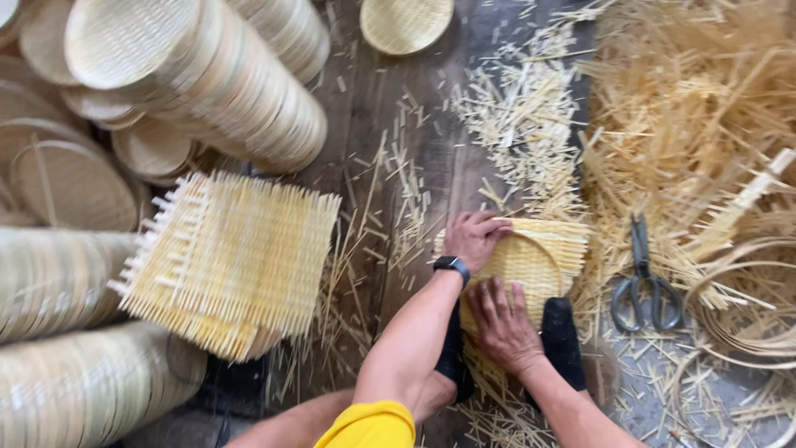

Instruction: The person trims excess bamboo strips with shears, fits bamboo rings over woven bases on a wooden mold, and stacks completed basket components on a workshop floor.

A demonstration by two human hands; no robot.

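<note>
Underfoot, dark plank floor [373, 108] strewn with bamboo offcuts [522, 108], stacked baskets [207, 75] alongside.

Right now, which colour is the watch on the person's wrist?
The watch on the left hand's wrist is black; the head view shows it.

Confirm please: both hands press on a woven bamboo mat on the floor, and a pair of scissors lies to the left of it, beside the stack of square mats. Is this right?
Not quite. In the head view the scissors lie to the right of the woven mat, among the bamboo scraps, not by the stack of square mats. The left hand and right hand do press on the mat.
</note>
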